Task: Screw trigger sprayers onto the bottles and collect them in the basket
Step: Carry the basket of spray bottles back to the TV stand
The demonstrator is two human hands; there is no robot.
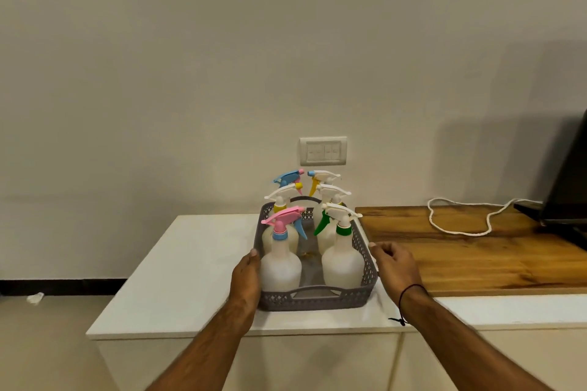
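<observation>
A grey perforated basket (368,276) stands on the white counter (190,263) and holds several white bottles with trigger sprayers screwed on. The front left bottle (281,267) has a pink sprayer (282,216). The front right bottle (342,263) has a white sprayer with a green collar and trigger (340,219). Behind them stand bottles with blue, yellow and white sprayers. My left hand (246,279) presses flat against the basket's left wall, thumb at the rim. My right hand (397,267) is beside the right wall, fingers loosely curled, fingertips at the rim.
A wooden worktop (460,257) adjoins the counter on the right, with a looped white cable (457,219) and a dark laptop (565,187) on it. A switch plate (323,151) is on the wall behind the basket. The floor lies at the left.
</observation>
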